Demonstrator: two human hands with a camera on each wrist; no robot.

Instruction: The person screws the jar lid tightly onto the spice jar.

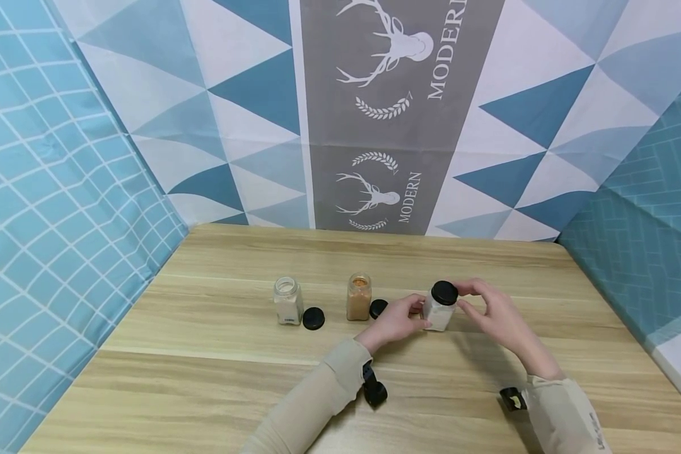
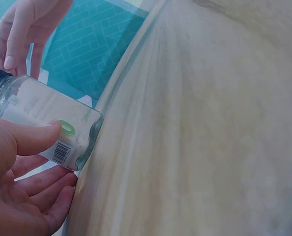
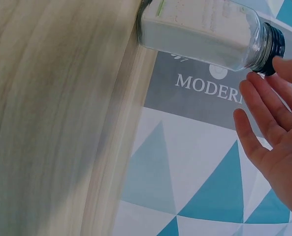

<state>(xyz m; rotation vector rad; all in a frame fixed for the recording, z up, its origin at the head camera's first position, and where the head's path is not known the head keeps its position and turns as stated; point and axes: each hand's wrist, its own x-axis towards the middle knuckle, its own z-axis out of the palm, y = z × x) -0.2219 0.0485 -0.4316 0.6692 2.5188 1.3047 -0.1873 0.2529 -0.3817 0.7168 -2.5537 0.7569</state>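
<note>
A clear jar of white powder [image 1: 438,316] with a black lid [image 1: 444,293] stands upright on the wooden table. My left hand [image 1: 396,320] holds its lower body, the thumb on the near side; the left wrist view shows that thumb beside a barcode on the jar [image 2: 62,110]. At the lid, my right hand [image 1: 502,318] has its thumb and fingers loosely bent on the right side. In the right wrist view my right hand [image 3: 283,142] has its fingertips close against the lid [image 3: 274,49]; whether they touch is unclear.
To the left stand an uncapped jar of orange-brown powder [image 1: 359,301] and an uncapped jar of pale powder [image 1: 288,306]. Black lids [image 1: 313,318] [image 1: 378,308] lie beside them on the table [image 1: 204,378]. Patterned cloth hangs behind and at both sides.
</note>
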